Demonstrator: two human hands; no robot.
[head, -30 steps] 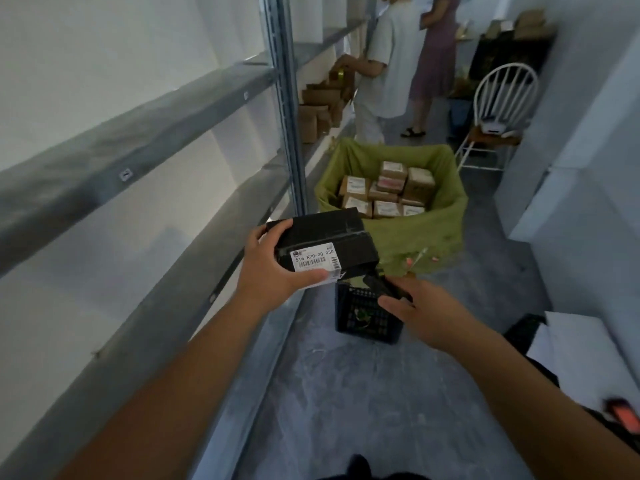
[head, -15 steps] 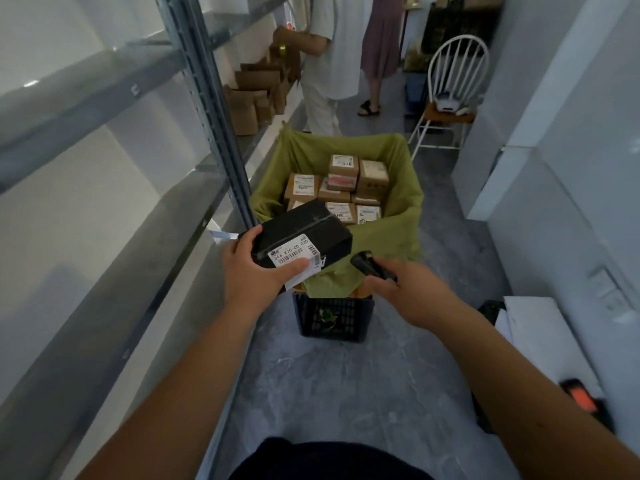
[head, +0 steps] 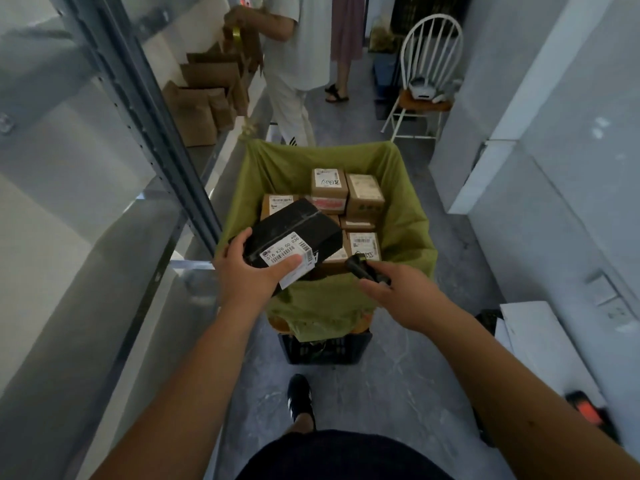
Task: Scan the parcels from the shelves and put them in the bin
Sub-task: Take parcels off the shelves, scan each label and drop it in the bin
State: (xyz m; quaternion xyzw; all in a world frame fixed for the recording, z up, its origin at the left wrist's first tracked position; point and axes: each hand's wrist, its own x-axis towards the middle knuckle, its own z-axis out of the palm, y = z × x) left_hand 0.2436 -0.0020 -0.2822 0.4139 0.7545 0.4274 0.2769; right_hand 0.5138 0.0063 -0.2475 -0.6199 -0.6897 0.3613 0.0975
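Grey aisle floor (head: 398, 375); green-lined bin (head: 412, 216) at 12 o'clock. Left hand (head: 247, 275) grip holds black parcel (head: 294, 233) over bin's near rim. Right hand (head: 405, 292) grip clasps scanner (head: 363, 270).

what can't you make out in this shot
- Scanner, head view: mostly covered by the right hand.
- Black parcel: its label partly under the left hand thumb.
- Lower parcels in the bin: buried.
- Black crate: contents too dark.
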